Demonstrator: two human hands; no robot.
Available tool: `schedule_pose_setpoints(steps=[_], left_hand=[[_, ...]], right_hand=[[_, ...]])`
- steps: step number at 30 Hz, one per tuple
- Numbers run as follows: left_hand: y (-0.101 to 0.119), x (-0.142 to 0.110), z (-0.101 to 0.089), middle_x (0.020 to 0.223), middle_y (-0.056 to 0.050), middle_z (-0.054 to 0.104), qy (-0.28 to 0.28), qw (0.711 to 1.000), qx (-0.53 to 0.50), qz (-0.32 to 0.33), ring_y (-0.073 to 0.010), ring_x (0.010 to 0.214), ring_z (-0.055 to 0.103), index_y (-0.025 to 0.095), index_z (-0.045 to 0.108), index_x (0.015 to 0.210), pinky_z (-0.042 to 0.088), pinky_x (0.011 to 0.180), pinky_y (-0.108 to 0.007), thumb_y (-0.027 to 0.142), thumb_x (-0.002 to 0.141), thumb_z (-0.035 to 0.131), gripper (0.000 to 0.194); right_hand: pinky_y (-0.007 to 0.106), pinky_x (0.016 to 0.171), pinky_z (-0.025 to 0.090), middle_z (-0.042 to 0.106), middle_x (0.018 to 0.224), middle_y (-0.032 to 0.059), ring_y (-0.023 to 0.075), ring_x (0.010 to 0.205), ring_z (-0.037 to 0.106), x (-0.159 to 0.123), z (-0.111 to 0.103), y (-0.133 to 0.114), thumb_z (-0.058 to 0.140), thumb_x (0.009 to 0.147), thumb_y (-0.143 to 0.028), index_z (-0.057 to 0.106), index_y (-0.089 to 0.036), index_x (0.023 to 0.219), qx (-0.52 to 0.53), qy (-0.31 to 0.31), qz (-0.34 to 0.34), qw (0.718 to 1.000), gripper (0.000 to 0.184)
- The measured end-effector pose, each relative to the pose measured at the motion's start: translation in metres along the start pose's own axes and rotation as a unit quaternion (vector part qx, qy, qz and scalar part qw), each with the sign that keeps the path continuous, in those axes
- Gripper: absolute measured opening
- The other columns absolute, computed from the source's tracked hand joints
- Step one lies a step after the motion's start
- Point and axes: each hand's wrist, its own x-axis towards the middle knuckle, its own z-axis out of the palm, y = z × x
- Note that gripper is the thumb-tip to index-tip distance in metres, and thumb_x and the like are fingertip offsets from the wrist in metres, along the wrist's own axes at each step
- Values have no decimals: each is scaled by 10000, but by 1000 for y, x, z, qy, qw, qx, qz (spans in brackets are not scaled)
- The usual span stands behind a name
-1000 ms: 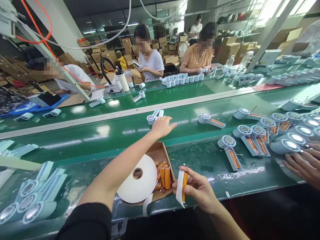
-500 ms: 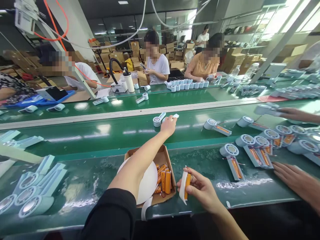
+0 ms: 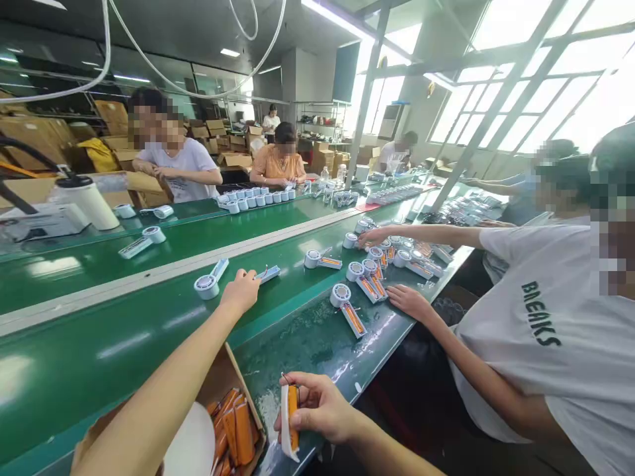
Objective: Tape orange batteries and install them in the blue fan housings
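Observation:
My left hand (image 3: 241, 291) stretches over the green conveyor belt (image 3: 163, 330), its fingers closed on a light-blue handheld fan. Out past my fingertips sticks the fan's open handle (image 3: 268, 274); its round head is hidden under my hand. Just left of it lies another fan (image 3: 206, 286) with a round grille. Nearer to me, my right hand (image 3: 325, 410) pinches an orange battery pack (image 3: 294, 416) upright, with a white adhesive strip along its side and thin wires on top. Below my left forearm, a cardboard box (image 3: 243, 380) holds several orange battery packs (image 3: 237, 426) and a white tape roll (image 3: 191, 443), partly hidden.
Several fans with orange batteries in their handles (image 3: 370, 285) lie to the right. A co-worker in a white shirt (image 3: 560, 324) reaches among them with both hands. Across the belt, people sit behind rows of fan parts (image 3: 255, 198). White hoses (image 3: 198, 92) hang overhead.
The view has swung right, bringing the co-worker beside me into sight. My left hand has closed on a fan on the belt. The battery pack stays in my right hand.

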Motion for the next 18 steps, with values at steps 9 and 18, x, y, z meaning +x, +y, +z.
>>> schedule_pose_setpoints(steps=[9,18], left_hand=[[-7,-4,-4,1431,-173,614,-46,997,44,40,-402,1256,584,239,735,1232,574,918,-517,113,896,522,417],[1,-22,-1,1397,-46,683,-71,987,32,137,-282,1194,650,330,817,1068,545,971,-379,137,896,592,342]], right_hand=[[317,626,589,816,829,69,224,664,771,9,-10,-29,996,651,-532,644,-213,1263,25,51,-55,997,775],[314,659,595,782,774,25,223,693,779,4,5,-5,992,669,-507,634,-227,1273,15,15,-37,999,756]])
